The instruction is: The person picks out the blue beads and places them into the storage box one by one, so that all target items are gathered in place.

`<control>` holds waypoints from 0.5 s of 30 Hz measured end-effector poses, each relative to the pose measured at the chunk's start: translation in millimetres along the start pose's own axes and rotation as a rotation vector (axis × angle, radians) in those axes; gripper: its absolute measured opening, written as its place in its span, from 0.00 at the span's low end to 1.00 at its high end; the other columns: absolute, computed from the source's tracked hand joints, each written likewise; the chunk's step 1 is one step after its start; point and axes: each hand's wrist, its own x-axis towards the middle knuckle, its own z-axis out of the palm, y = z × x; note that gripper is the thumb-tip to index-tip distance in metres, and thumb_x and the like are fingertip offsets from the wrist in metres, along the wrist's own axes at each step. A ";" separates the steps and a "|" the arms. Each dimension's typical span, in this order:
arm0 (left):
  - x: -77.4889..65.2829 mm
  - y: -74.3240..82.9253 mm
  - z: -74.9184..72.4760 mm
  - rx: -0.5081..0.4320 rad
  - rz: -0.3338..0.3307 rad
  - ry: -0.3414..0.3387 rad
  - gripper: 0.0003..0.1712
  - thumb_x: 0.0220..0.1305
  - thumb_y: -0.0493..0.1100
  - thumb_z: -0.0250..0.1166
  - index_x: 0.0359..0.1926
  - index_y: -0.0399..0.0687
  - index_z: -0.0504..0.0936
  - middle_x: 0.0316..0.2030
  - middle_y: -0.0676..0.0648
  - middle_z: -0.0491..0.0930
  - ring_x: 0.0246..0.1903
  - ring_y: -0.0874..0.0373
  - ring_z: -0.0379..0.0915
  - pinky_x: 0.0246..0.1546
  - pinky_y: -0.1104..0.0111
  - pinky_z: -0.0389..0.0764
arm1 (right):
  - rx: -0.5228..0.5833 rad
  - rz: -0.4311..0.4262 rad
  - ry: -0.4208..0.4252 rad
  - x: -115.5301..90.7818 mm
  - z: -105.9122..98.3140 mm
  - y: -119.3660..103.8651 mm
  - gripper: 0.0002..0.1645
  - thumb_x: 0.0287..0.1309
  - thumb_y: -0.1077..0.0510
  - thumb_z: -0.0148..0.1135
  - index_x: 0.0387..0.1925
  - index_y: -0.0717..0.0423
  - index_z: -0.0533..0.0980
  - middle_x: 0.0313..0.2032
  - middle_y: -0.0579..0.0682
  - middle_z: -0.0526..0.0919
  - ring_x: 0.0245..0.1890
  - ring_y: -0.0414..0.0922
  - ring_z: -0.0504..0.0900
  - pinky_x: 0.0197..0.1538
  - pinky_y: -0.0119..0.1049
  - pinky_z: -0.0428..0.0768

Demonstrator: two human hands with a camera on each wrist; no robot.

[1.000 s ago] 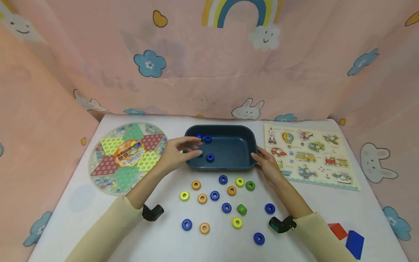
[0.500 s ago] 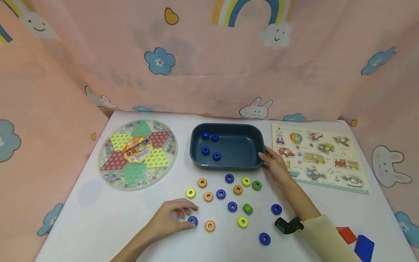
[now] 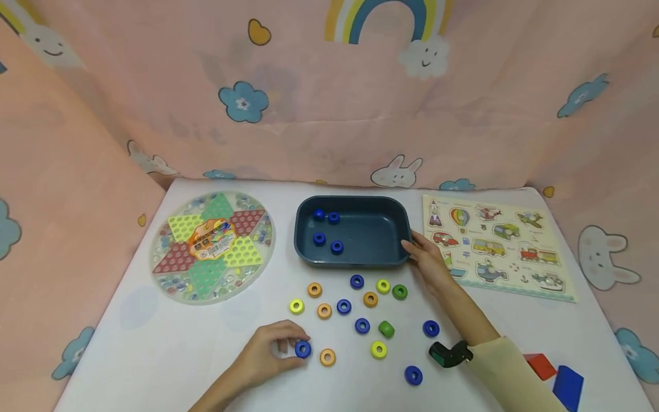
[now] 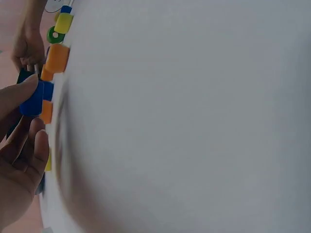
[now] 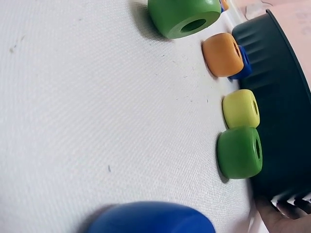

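Near the front of the table, my left hand (image 3: 268,353) pinches a blue ring-shaped bead (image 3: 302,349) between thumb and fingers. In the left wrist view that blue bead (image 4: 32,103) appears side-on at the thumb tip. My right hand (image 3: 429,263) grips the right end of a dark blue-green tray (image 3: 368,261), thumb on the rim and the other fingers outside, partly hidden. Several blue beads (image 3: 337,247) lie in the tray's left half. Just right of my left hand is an orange bead (image 3: 327,357).
Loose beads in blue, orange, yellow and green, such as a green bead (image 3: 399,292), are scattered before the tray. A round Chinese checkers board (image 3: 211,286) lies left, a picture puzzle board (image 3: 515,230) right. Red (image 3: 540,366) and blue blocks (image 3: 568,389) sit front right.
My left hand has come from the tray's left end to the table front, then taken hold of a blue bead there and raised it slightly. My right hand stays on the tray.
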 end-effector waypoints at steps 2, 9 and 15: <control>11.8 6.6 -8.5 -0.025 0.013 0.012 0.21 0.42 0.39 0.76 0.41 0.48 0.83 0.38 0.57 0.80 0.33 0.61 0.74 0.31 0.69 0.79 | 0.000 -0.007 -0.006 -0.3 0.1 -0.4 0.35 0.67 0.57 0.49 0.69 0.61 0.48 0.68 0.58 0.54 0.64 0.50 0.59 0.64 0.45 0.62; 73.0 43.0 -43.5 -0.120 0.129 0.036 0.20 0.46 0.31 0.72 0.44 0.39 0.80 0.42 0.43 0.79 0.41 0.51 0.75 0.38 0.58 0.80 | -0.001 -0.008 -0.004 0.0 0.6 0.2 0.34 0.67 0.59 0.48 0.69 0.62 0.49 0.68 0.58 0.54 0.65 0.50 0.59 0.64 0.45 0.62; 125.4 64.4 -55.8 -0.137 0.075 0.055 0.20 0.49 0.28 0.69 0.46 0.30 0.78 0.43 0.37 0.78 0.35 0.44 0.77 0.37 0.58 0.80 | 0.002 -0.001 0.006 0.4 1.8 1.2 0.33 0.67 0.59 0.48 0.69 0.61 0.50 0.67 0.58 0.55 0.65 0.49 0.59 0.64 0.44 0.62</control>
